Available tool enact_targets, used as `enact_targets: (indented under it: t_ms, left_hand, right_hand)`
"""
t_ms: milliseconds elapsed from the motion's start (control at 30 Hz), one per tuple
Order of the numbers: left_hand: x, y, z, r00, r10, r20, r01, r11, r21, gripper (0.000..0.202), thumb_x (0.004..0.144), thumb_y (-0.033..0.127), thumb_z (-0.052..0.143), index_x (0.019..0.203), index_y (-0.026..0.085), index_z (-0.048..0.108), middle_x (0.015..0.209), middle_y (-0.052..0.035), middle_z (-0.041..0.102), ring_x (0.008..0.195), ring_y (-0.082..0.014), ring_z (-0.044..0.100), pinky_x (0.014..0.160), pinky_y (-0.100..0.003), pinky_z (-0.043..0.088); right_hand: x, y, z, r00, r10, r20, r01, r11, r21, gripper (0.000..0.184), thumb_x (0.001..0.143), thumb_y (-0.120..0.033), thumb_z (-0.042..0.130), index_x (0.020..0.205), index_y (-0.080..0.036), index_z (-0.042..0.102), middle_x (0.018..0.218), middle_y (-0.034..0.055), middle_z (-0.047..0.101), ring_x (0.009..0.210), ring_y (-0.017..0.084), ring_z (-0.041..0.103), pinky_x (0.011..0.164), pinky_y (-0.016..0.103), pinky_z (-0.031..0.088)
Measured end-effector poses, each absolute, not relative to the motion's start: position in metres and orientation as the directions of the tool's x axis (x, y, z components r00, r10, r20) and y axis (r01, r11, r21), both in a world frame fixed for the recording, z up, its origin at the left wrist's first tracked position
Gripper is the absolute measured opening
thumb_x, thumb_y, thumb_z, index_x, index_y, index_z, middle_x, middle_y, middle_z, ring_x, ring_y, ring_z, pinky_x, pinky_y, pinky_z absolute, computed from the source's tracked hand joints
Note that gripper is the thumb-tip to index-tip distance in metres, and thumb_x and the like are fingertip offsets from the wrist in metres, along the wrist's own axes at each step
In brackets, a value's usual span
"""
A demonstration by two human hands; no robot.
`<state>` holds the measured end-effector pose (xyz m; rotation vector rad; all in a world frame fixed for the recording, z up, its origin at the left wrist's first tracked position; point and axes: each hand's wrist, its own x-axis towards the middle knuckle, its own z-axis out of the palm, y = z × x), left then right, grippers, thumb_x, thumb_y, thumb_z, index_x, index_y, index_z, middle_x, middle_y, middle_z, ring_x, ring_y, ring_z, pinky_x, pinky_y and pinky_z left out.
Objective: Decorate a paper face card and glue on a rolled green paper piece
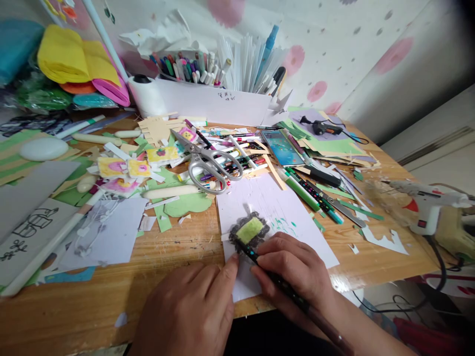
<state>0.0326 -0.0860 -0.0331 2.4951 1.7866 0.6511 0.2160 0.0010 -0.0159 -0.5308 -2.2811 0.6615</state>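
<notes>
On a white sheet of paper [297, 242] lies a small scalloped piece [249, 230], with a yellow-green rectangle inside a dark, inked border. My left hand [189, 309] has its fingers curled, and its index fingertip presses at the near edge of that piece. A dark marker pen with coloured dots [284, 287] is pinched in my right hand [297, 267], its tip touching the piece's dark border. Green marks [284, 225] show on the sheet to the right of it.
Scissors [210, 165] lie over scattered markers. Pink-and-yellow painted pieces [139, 168] are at left. A phone [282, 147] and a craft knife [341, 210] lie at right, with a glue gun [426, 198] near the table's right edge. A white pen box [208, 101] stands behind.
</notes>
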Motion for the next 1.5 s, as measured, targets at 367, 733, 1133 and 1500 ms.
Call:
enact_targets:
  t_ms: [367, 733, 1133, 1500]
  left_hand:
    - [0.0337, -0.0823, -0.0311, 0.253, 0.889, 0.382, 0.902, -0.359, 0.239, 0.029, 0.087, 0.011, 0.042, 0.107, 0.017, 0.062, 0.065, 0.0007, 0.064, 0.055, -0.0198, 0.062, 0.05, -0.035, 0.047]
    - [0.0318, -0.0848, -0.0342, 0.258, 0.885, 0.387, 0.899, -0.366, 0.238, 0.031, 0.088, 0.012, 0.041, 0.11, 0.015, 0.063, 0.07, -0.0026, 0.069, 0.058, -0.0202, 0.064, 0.052, -0.036, 0.049]
    - [0.0327, -0.0835, -0.0349, 0.253, 0.886, 0.389, 0.899, -0.363, 0.244, 0.031, 0.088, 0.013, 0.043, 0.111, 0.015, 0.064, 0.074, -0.0033, 0.071, 0.061, -0.02, 0.065, 0.054, -0.035, 0.049]
    - [0.033, -0.0829, -0.0291, 0.225, 0.874, 0.432, 0.904, -0.353, 0.243, 0.028, 0.09, 0.012, 0.042, 0.105, 0.016, 0.065, 0.072, -0.004, 0.07, 0.06, -0.0195, 0.065, 0.054, -0.033, 0.05]
  right_hand:
    - [0.2159, -0.0001, -0.015, -0.675, 0.538, 0.505, 0.175, 0.781, -0.599, 0.016, 0.081, -0.004, 0.063, 0.09, -0.015, 0.057, 0.08, 0.0062, 0.064, 0.071, 0.015, 0.058, 0.063, 0.027, 0.05]
    - [0.2169, -0.0008, -0.0129, -0.647, 0.552, 0.527, 0.171, 0.778, -0.605, 0.019, 0.077, 0.0, 0.058, 0.087, -0.017, 0.056, 0.072, 0.0048, 0.062, 0.064, 0.015, 0.057, 0.057, 0.028, 0.047]
    - [0.2174, -0.0039, -0.0135, -0.619, 0.537, 0.574, 0.159, 0.801, -0.577, 0.019, 0.074, 0.0, 0.058, 0.083, -0.017, 0.055, 0.068, 0.0037, 0.059, 0.064, 0.016, 0.057, 0.059, 0.03, 0.05]
    - [0.2243, -0.0026, -0.0136, -0.472, 0.635, 0.612, 0.15, 0.742, -0.653, 0.016, 0.075, -0.007, 0.058, 0.084, -0.021, 0.056, 0.066, 0.0015, 0.059, 0.061, 0.016, 0.057, 0.058, 0.03, 0.05]
